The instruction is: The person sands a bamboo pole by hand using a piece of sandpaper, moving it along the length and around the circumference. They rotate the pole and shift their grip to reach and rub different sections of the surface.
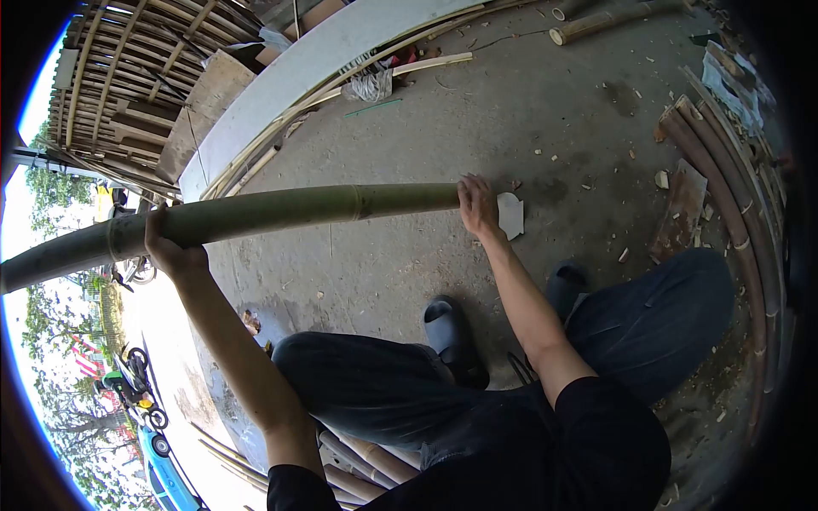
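Observation:
A long green bamboo pole [281, 211] runs across the view from the left edge to the middle, with dark node rings along it. My left hand [170, 247] is wrapped around its thicker part from below, close to a node. At the pole's right end, my right hand [479, 206] grips the tip, its fingers curled over and covering the cut end. Just right of that hand, a small pale flat piece [511, 215] shows near the concrete floor [383, 264]. The pole passes in front of my knees, above the floor.
Dark bamboo poles [733, 204] line the right side, and a cut bamboo length [613, 19] lies at the far side. A coil of pale string [371, 85] rests by long split strips. Chips are scattered about. More poles [366, 468] lie behind my legs.

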A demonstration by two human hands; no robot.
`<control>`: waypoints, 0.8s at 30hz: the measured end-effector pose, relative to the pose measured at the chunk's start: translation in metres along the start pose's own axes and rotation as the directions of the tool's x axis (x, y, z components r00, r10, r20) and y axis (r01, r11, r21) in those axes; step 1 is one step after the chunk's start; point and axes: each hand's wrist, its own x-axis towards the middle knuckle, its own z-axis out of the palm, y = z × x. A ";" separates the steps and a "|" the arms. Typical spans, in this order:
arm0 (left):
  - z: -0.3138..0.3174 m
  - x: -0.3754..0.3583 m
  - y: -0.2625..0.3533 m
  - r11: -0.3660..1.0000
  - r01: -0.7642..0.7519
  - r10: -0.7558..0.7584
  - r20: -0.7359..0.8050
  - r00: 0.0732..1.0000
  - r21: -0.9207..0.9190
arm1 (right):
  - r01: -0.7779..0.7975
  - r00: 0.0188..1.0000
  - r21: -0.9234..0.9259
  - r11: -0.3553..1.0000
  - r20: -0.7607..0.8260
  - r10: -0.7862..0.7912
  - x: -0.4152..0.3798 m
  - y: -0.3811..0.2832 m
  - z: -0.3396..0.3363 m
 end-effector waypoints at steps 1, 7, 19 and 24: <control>0.002 -0.003 0.001 1.000 -0.003 0.003 -0.001 1.000 -0.002 | 0.015 1.000 0.049 0.999 0.023 -0.016 -0.008 -0.011 0.009; 0.006 -0.004 0.002 1.000 -0.001 0.001 -0.022 1.000 -0.007 | 0.163 0.986 0.162 0.973 -0.071 -0.153 -0.023 -0.095 0.010; 0.009 -0.011 0.005 1.000 -0.012 0.012 -0.001 1.000 -0.014 | 0.469 0.883 0.232 0.852 -0.101 -0.459 -0.023 -0.127 0.002; 0.003 -0.005 0.000 0.999 -0.031 0.031 -0.022 0.999 -0.015 | 0.152 0.985 0.157 0.976 -0.102 -0.137 -0.020 -0.028 0.020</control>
